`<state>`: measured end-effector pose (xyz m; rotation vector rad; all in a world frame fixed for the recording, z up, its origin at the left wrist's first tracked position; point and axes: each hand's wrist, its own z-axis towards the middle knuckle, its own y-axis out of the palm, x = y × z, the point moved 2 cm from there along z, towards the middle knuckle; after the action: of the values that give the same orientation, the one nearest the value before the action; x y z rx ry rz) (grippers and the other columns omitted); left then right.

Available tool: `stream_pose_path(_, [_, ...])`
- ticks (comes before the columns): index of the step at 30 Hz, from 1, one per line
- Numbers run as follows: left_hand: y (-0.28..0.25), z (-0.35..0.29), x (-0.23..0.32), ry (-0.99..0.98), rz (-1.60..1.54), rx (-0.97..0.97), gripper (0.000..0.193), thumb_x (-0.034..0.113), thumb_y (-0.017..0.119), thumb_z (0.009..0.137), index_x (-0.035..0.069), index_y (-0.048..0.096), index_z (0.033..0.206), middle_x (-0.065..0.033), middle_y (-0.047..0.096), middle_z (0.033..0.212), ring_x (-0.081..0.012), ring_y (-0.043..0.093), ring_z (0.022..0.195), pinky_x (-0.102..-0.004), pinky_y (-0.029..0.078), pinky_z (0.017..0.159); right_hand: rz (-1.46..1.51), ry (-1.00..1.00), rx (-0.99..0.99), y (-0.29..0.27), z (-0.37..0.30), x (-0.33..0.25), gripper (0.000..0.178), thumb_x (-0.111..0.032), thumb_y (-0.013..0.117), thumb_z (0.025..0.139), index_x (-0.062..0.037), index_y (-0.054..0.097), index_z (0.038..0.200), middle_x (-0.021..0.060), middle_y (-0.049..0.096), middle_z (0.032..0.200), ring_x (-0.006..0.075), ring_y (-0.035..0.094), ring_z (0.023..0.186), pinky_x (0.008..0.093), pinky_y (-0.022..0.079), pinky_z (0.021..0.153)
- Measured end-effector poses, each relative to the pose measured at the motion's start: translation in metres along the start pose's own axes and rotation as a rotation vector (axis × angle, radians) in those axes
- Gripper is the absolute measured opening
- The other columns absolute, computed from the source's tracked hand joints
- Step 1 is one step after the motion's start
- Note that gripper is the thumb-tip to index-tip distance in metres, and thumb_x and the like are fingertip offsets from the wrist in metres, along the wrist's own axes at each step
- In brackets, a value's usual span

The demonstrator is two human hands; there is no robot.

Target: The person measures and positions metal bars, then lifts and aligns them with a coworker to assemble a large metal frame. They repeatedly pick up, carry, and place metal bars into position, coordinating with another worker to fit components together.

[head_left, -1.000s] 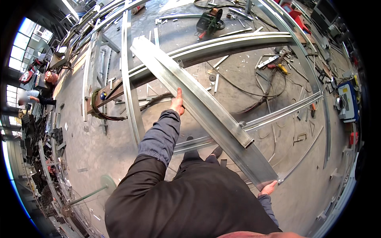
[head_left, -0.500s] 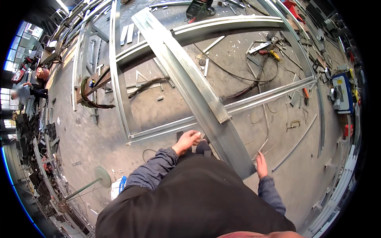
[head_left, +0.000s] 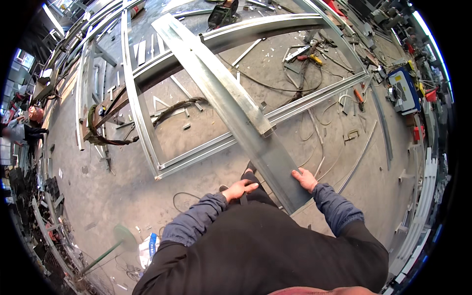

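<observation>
A long, wide metal channel [head_left: 275, 166] slants from the far left toward me, lying across a frame of steel profiles [head_left: 196, 158]. On top of it lies a narrower metal profile [head_left: 231, 93], which ends short of the near end. My right hand [head_left: 306, 180] grips the wide channel's right edge near its close end, thumb on the upper face. Left of the channel, my left hand [head_left: 241, 189] hovers apart from it in front of my body. Its fingers are curled together, and what they hold, if anything, is hidden.
Cables and a yellow-and-red tool [head_left: 314, 59] lie inside the frame. A C-clamp [head_left: 351, 135] and a thin strip [head_left: 359, 156] rest on the floor at right, near a blue-and-white machine [head_left: 404, 91]. A green round-based stand [head_left: 125, 237] is at lower left. Another person [head_left: 22, 132] is far left.
My right hand has come up and inward onto the channel's edge. My left hand has dropped slightly and moved right. The view has shifted, moving the frame and channel left in it.
</observation>
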<state>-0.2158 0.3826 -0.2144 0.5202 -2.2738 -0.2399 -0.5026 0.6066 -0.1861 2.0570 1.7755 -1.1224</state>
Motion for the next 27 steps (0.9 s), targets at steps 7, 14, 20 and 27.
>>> stream_pose_path(7, [0.052, -0.020, -0.050, 0.080, -0.339, 0.014, 0.076, 0.046, 0.067, 0.101, -0.001, 0.038, 0.153, -0.0184, 0.057, 0.143, -0.0259, 0.057, 0.129, -0.0402, 0.048, 0.108, -0.044, 0.065, 0.072, 0.100, -0.020, -0.050, 0.092, -0.068, 0.062, 0.093, 0.0130, 0.055, 0.136, 0.0297, 0.068, 0.125, 0.0343, 0.067, 0.116, 0.0408, 0.052, 0.100])
stream_pose_path(14, [0.044, -0.055, -0.074, 0.265, -0.802, 0.550, 0.081, 0.040, 0.069, 0.100, -0.005, 0.028, 0.153, -0.0212, 0.049, 0.147, -0.0318, 0.055, 0.130, -0.0470, 0.049, 0.106, 0.016, 0.105, 0.113, 0.180, -0.034, -0.077, 0.096, -0.073, 0.059, 0.093, 0.0130, 0.055, 0.134, 0.0284, 0.069, 0.120, 0.0323, 0.069, 0.110, 0.0412, 0.054, 0.094])
stream_pose_path(20, [-0.042, -0.122, -0.117, 0.102, -0.332, 0.891, 0.111, 0.067, 0.069, 0.090, -0.019, 0.033, 0.150, -0.0299, 0.056, 0.142, -0.0327, 0.056, 0.132, -0.0405, 0.046, 0.108, 0.151, 0.094, 0.094, 0.298, -0.044, -0.082, 0.104, -0.078, 0.053, 0.092, 0.0117, 0.045, 0.144, 0.0318, 0.059, 0.137, 0.0349, 0.060, 0.128, 0.0426, 0.050, 0.102])
stream_pose_path(27, [-0.139, -0.216, -0.141, 0.102, -0.017, 0.945, 0.087, 0.069, 0.068, 0.090, -0.011, 0.064, 0.125, -0.0208, 0.073, 0.113, -0.0289, 0.069, 0.107, -0.0404, 0.052, 0.092, -0.228, -0.084, -0.690, 0.344, -0.022, -0.092, 0.099, -0.080, 0.045, 0.094, -0.0044, 0.038, 0.157, 0.0220, 0.059, 0.141, 0.0292, 0.060, 0.123, 0.0398, 0.053, 0.097])
